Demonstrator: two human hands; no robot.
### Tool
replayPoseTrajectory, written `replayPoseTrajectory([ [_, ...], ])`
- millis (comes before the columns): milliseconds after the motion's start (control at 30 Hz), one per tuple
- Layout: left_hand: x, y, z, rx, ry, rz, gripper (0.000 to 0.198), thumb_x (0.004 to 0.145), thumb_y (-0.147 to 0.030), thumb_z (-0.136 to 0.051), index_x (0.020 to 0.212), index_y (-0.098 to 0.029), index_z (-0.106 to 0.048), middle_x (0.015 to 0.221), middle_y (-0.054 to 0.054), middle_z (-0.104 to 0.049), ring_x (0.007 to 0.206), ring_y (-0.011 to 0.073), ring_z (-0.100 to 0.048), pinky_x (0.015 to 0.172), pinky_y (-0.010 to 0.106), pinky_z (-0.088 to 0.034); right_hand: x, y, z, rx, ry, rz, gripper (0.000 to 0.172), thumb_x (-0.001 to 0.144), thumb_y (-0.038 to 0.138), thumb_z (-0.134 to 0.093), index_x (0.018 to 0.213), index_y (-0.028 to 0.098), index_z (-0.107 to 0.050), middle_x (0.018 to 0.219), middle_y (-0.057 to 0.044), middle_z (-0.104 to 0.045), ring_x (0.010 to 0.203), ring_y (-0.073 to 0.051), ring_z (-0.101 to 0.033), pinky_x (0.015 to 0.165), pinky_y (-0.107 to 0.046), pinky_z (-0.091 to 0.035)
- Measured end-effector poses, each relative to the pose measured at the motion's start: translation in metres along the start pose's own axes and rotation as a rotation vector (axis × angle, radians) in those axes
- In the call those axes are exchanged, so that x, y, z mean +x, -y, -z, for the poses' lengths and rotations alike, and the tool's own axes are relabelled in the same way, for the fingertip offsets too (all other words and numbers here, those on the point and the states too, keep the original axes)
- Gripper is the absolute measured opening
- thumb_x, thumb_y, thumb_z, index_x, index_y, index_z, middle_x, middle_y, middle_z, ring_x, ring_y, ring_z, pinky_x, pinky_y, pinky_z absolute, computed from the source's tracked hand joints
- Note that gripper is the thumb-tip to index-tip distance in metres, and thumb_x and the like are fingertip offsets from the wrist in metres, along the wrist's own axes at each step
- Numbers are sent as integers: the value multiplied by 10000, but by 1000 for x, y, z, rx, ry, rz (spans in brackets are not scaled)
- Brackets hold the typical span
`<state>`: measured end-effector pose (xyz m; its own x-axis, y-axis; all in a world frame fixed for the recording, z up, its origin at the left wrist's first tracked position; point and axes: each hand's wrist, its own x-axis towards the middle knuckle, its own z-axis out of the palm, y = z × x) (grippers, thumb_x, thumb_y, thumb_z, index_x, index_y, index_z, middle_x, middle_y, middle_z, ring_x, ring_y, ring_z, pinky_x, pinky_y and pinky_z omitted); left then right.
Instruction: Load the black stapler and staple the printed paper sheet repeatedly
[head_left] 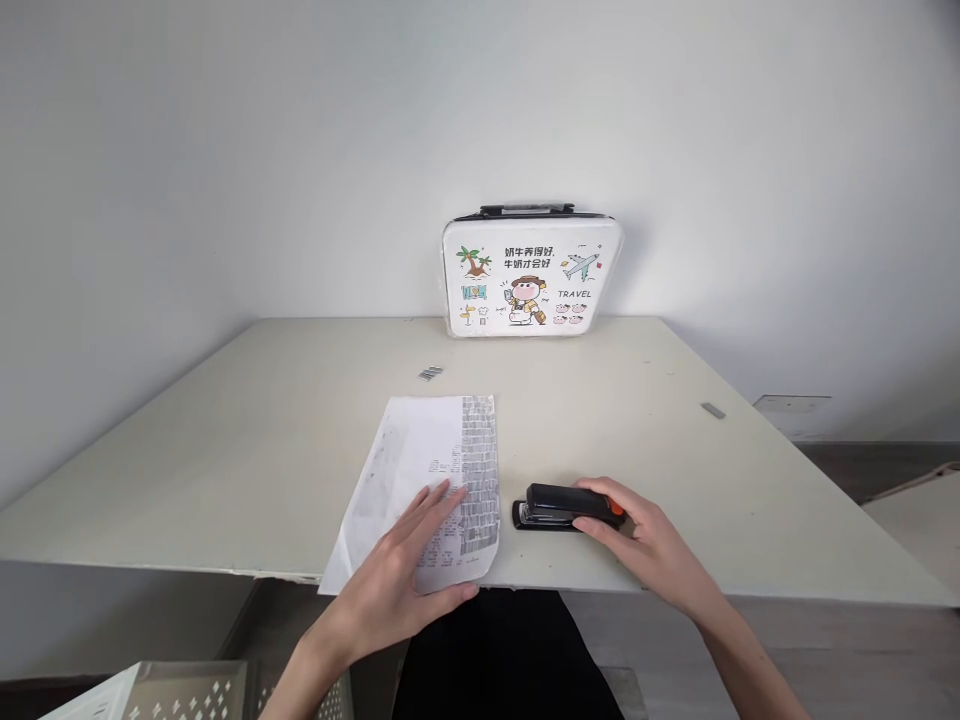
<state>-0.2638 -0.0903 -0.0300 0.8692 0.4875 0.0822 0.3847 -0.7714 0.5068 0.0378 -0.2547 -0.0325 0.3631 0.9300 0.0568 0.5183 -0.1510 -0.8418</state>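
Observation:
My left hand [409, 550] lies over printed paper sheets [420, 430], its fingers stretched flat across the text and its thumb along the near edge. The paper has a column of dense grey print down its right side, and its lower left corner hangs past the table's front edge. Thumb and fingers of my right hand [645, 540] close around the rear of a black stapler [559, 505] with an orange part at its back end. The stapler rests on the table just right of the paper, apart from it, its front end facing the sheets.
A white carrying case [532, 275] with cartoon prints stands upright against the wall at the back of the table [262, 430]. Small staple strips [430, 373] lie beyond the paper, and another staple strip [713, 410] is at the right. A perforated basket [184, 690] sits below, left.

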Motion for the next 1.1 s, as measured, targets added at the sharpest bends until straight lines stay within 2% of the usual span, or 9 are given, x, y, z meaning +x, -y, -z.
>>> replayPoseTrajectory([
  [233,15,-17,-12,-78,23,-7,949,931,-561,-723,1679,-416,-157,1731,67,-263,1589,349,-233,1195,599,-430,1,-3,0,3,38,-19,352,981,583,-603,1205,330,-699,1234,-30,-744,1066,-251,-701,707,-270,-587],
  [467,32,-25,-26,-129,27,-108,1028,879,-583,-778,1676,-405,-155,1722,60,-295,1605,336,-190,1241,619,-366,2,-2,4,-24,82,-20,360,983,584,-605,1217,322,-681,1194,-29,-748,1043,-254,-692,747,-295,-583],
  [633,42,-35,-33,-147,8,-156,1130,828,-708,-749,1692,-372,-100,1719,92,-288,1599,360,-189,1247,623,-353,7,-1,15,-91,137,-7,393,969,613,-610,1213,316,-691,1162,-43,-758,1040,-283,-692,725,-323,-585],
  [733,45,-33,-29,-133,11,-180,1029,897,-683,-691,1693,-368,-119,1721,76,-291,1594,334,-229,1235,562,-403,10,4,27,-129,198,9,407,965,625,-609,1209,314,-707,1164,-56,-764,1018,-291,-705,727,-341,-598],
  [833,50,-24,-22,-56,-23,-211,876,963,-638,-634,1678,-364,-209,1716,58,-308,1595,305,-236,1251,530,-386,17,12,34,-111,211,21,436,1005,627,-538,1265,319,-703,1310,-70,-729,1175,-316,-687,871,-387,-611],
  [933,55,-15,-19,40,-22,-252,863,961,-692,-584,1670,-332,-248,1712,74,-304,1604,310,-182,1292,554,-286,27,24,30,-130,135,9,476,1053,634,-423,1341,343,-666,1452,-57,-659,1357,-323,-596,1089,-464,-524],
  [1100,59,-16,-31,111,-49,-270,868,1001,-701,-500,1692,-293,-168,1722,65,-268,1612,296,-108,1323,542,-192,49,45,7,-216,150,6,552,1071,658,-324,1470,372,-577,1593,-18,-538,1469,-325,-498,1187,-516,-435],
])
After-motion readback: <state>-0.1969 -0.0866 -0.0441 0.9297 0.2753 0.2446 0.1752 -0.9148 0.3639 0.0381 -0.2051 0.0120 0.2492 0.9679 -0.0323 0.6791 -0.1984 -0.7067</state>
